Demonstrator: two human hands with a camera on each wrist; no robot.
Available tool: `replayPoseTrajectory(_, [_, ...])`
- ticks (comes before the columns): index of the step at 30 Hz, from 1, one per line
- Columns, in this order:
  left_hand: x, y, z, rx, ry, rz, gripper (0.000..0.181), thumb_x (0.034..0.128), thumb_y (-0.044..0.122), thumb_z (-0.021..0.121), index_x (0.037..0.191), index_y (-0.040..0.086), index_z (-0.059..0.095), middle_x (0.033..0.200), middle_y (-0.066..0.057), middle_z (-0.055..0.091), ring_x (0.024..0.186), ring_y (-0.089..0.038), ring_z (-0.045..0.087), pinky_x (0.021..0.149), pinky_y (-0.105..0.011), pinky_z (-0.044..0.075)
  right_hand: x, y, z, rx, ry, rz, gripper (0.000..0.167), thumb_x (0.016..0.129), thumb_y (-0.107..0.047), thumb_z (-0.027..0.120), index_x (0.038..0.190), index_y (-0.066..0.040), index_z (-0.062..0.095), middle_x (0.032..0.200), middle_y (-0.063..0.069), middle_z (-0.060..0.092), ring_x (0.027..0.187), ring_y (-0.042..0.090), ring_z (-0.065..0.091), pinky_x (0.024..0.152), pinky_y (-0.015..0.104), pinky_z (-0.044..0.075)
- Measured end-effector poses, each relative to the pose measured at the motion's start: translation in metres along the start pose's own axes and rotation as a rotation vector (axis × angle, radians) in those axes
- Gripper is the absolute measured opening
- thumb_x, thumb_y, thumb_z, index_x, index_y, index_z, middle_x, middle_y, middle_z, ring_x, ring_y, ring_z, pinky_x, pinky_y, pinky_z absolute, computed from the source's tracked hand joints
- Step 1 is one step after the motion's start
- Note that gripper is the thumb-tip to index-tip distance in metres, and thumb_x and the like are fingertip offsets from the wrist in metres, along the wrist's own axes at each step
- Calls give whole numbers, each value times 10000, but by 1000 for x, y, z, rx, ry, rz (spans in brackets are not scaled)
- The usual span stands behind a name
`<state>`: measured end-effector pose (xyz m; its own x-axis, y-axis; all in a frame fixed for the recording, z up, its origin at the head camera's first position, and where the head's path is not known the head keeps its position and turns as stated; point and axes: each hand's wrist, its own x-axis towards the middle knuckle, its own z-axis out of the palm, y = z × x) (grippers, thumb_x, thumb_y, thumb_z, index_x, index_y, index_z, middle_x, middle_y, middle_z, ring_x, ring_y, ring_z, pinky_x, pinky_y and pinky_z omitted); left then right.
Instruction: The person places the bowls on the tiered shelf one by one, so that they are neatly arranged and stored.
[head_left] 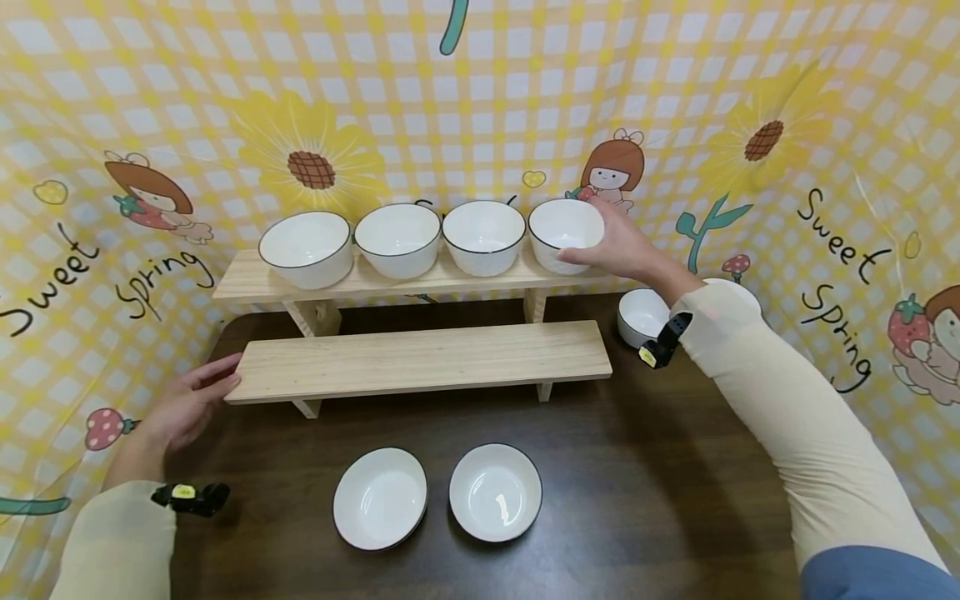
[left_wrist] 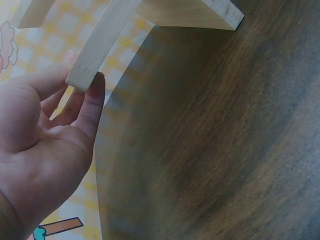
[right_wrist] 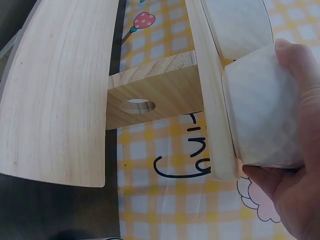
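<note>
The rightmost white bowl (head_left: 557,218) of the upper row sits at the right end of the upper wooden board (head_left: 243,277), inside the grasp of the right hand (head_left: 618,242). That hand is spread partway, its thumb on the near side and its fingers round the far side of the bowl. Three matching dark-rimmed bowls (head_left: 483,227) stand to its left along the same board. Well apart from it, the left hand (head_left: 182,410) pinches the left end of the lower wooden board (head_left: 420,362), thumb on one face and fingers on the other. Two more bowls (head_left: 495,492) rest side by side on the dark bench (head_left: 615,492) in front, between the forearms; another bowl (head_left: 639,315) stands beside the right wrist.
</note>
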<state>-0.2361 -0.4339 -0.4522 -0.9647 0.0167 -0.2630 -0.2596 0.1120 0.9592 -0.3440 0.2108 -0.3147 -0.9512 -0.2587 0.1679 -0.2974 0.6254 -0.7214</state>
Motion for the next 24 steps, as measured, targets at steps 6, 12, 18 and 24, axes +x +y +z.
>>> replayPoseTrajectory(6, [1,-1,0,-24,-2,4,494,985,156,696,1458,247,586,1051,270,648,934,69,603,760,-143,514,1,3,1,15,3,27,989,810,-313,864,1565,-25,293,1472,216,428,1284,380,474,1057,541,405])
replayPoseTrajectory(12, [1,-2,-1,-11,3,4,511,952,218,744,1442,253,603,1059,270,646,965,41,609,775,-145,518,2,4,5,36,22,48,1017,800,-326,876,1573,-35,282,1487,207,414,1304,369,458,1083,527,382])
replayPoseTrajectory(18, [1,-3,-2,-22,2,7,476,965,188,726,1423,264,621,1052,267,655,935,58,608,764,-148,516,2,7,7,81,34,45,1039,811,-309,870,1594,-51,237,1532,195,381,1357,357,428,1113,501,357])
replayPoseTrajectory(24, [1,-2,-1,-24,-4,-1,498,973,185,715,1452,254,593,1050,267,645,938,46,604,765,-152,513,1,8,8,135,42,21,917,826,-272,862,1529,-54,315,1446,190,454,1303,340,480,1081,495,384])
